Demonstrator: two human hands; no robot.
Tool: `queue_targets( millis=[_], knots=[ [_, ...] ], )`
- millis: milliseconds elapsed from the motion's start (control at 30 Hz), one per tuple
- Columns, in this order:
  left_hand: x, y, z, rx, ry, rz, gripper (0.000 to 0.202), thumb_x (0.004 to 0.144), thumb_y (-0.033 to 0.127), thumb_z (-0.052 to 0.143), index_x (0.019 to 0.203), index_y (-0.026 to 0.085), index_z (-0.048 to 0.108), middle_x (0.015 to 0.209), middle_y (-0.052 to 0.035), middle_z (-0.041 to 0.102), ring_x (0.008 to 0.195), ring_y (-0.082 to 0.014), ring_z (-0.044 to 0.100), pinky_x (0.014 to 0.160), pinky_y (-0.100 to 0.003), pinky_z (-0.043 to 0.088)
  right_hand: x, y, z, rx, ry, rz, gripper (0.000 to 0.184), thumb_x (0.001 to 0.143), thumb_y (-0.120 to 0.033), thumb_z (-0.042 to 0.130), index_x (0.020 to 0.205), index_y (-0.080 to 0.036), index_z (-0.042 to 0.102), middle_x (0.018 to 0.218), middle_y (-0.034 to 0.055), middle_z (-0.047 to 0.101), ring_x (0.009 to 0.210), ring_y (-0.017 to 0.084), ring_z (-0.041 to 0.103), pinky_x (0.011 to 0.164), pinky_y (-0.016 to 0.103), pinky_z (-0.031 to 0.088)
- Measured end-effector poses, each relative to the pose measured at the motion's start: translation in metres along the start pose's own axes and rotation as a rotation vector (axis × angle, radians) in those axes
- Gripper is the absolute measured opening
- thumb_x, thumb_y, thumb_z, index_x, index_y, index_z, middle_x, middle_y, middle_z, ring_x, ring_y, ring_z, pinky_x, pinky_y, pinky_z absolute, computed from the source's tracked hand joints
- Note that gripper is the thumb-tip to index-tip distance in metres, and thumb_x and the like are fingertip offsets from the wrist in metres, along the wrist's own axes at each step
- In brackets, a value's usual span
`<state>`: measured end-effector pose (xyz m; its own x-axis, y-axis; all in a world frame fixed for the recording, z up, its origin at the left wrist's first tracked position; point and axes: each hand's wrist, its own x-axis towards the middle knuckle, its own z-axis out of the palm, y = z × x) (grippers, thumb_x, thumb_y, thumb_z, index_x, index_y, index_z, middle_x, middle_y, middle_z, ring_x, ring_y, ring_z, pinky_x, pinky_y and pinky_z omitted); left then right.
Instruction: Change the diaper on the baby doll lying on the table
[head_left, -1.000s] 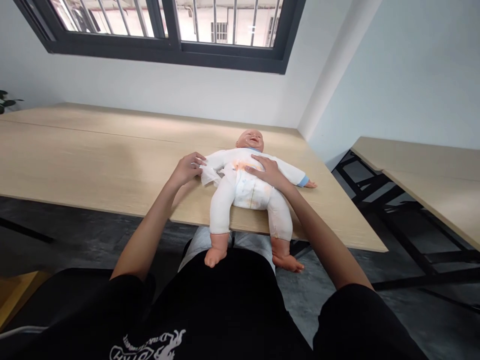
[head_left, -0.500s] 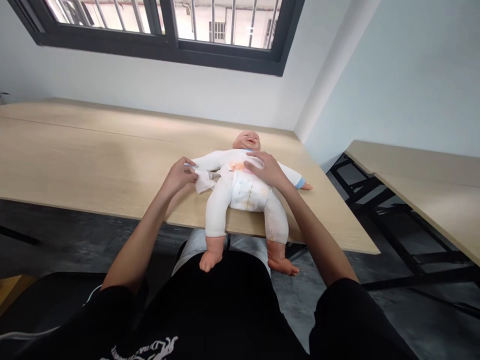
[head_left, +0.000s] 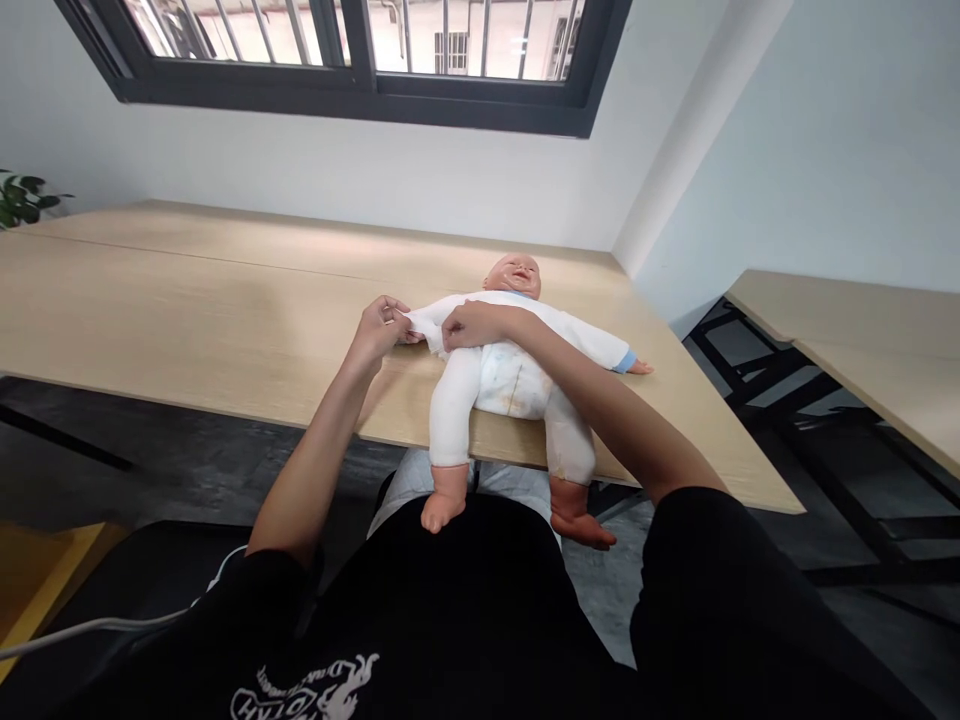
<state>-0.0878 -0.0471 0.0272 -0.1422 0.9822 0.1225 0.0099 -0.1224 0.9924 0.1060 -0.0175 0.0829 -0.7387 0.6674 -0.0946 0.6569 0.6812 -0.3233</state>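
A baby doll [head_left: 521, 275] in a white long-sleeved top with blue cuffs lies on its back, its feet hanging past the table's front edge. Around its hips is a white diaper [head_left: 514, 385] with faint marks. At the doll's side, my left hand [head_left: 382, 328] pinches the outer end of a white flap [head_left: 429, 330], which looks like the diaper's side. My right hand [head_left: 476, 325] reaches across the doll's belly, its fingers curled onto the inner end of that flap. The doll's waist is partly hidden behind my right hand and forearm.
The doll rests on a light wooden table [head_left: 225, 300] against the wall below a barred window [head_left: 465, 90]. Another table [head_left: 862, 330] stands to the right. A plant [head_left: 26, 200] shows at the far left, and a white cable [head_left: 112, 624] crosses the lower left.
My right hand has moved left from the doll's belly to the flap, and its fingers have closed. My left hand keeps hold of the flap, now stretched out. The view has shifted slightly.
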Motion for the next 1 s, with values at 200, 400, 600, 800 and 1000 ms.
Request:
queue_targets(
  millis=[200,400,600,800,1000],
  knots=[
    [0.0,-0.002,-0.006,-0.026,0.056,0.005,0.029,0.061,0.005,0.054,0.086,0.017,0.05,0.059,0.0052,0.06,0.049,-0.0129,0.062,0.053,-0.02,0.048,0.002,0.023,0.004,0.056,0.118,-0.088,0.03,0.08,-0.019,0.067,0.109,-0.021,0.06,0.112,0.0037,0.071,0.098,0.021,0.065,0.084,0.03,0.049],
    [-0.002,0.024,0.024,-0.012,-0.023,0.137,0.024,0.066,0.003,0.054,0.083,0.019,0.05,0.057,0.0067,0.056,0.05,-0.0131,0.06,0.055,-0.023,0.05,-0.028,0.049,-0.003,0.243,0.482,-0.144,0.025,0.089,-0.035,0.061,0.106,-0.017,0.062,0.121,0.0097,0.066,0.118,0.025,0.06,0.105,0.043,0.048],
    [-0.009,0.043,0.076,0.283,-0.153,0.372,0.028,0.068,-0.002,0.054,0.083,0.021,0.049,0.059,0.0073,0.048,0.057,-0.0141,0.055,0.058,-0.024,0.041,-0.063,0.057,0.01,0.315,0.386,-0.123,0.038,0.084,-0.052,0.068,0.107,-0.022,0.069,0.126,0.0081,0.065,0.123,0.029,0.056,0.11,0.046,0.044],
    [-0.027,0.041,0.104,0.717,-0.236,0.566,0.028,0.076,-0.001,0.052,0.095,0.021,0.052,0.073,0.0009,0.056,0.076,-0.0209,0.06,0.07,-0.03,0.039,-0.043,0.07,0.042,0.356,0.581,-0.028,0.024,0.092,-0.032,0.038,0.09,-0.02,0.06,0.107,0.0093,0.066,0.109,0.028,0.058,0.107,0.049,0.044],
    [-0.037,0.041,0.113,0.954,-0.325,0.605,0.037,0.084,0.0,0.047,0.119,0.011,0.051,0.1,-0.0129,0.067,0.097,-0.0285,0.064,0.077,-0.032,0.042,-0.041,0.078,0.046,0.5,0.749,-0.016,0.026,0.096,-0.036,0.034,0.079,-0.023,0.049,0.104,0.0081,0.066,0.112,0.025,0.059,0.11,0.041,0.044]
  ],
)
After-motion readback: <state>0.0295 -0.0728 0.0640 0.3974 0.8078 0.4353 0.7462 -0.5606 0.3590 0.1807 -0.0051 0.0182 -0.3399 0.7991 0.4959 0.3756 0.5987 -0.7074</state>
